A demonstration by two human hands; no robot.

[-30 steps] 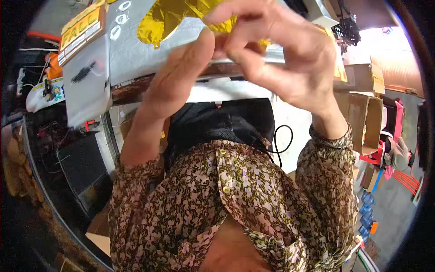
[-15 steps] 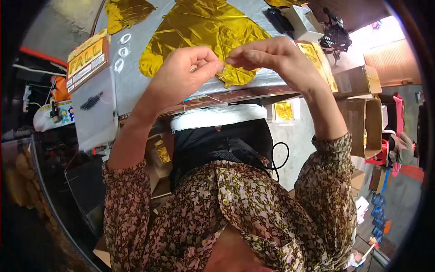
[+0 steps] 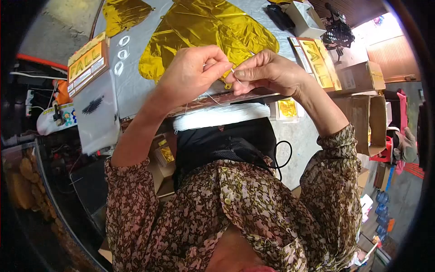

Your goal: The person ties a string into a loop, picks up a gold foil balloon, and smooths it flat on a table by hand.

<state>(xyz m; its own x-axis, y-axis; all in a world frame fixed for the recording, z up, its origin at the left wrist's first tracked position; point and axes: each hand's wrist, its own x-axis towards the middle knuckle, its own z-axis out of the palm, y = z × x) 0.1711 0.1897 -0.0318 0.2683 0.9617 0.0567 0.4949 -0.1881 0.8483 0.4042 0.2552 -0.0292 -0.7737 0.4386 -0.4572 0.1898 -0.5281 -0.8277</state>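
Over the front edge of the table, my left hand [image 3: 197,72] pinches a thin white string [image 3: 240,82] between thumb and forefinger. Close against it, my right hand [image 3: 267,72] holds the same string in closed fingers. Behind both hands a large gold foil balloon [image 3: 195,31] lies flat and wrinkled, its lower edge partly hidden by them. A bundle of white string [image 3: 217,116] lies across my lap, and a loose strand runs up from it toward my hands.
Packets marked FALL lie at the left [image 3: 88,63] and right [image 3: 317,63]. Three small white rings [image 3: 122,55] and another gold foil piece [image 3: 124,16] are at the back left. A white box [image 3: 306,20] stands back right; open cardboard boxes [image 3: 377,122] stand right.
My hands have come together, and my right hand has turned and moved lower, its fingers now closed on the string. The view has shifted slightly.
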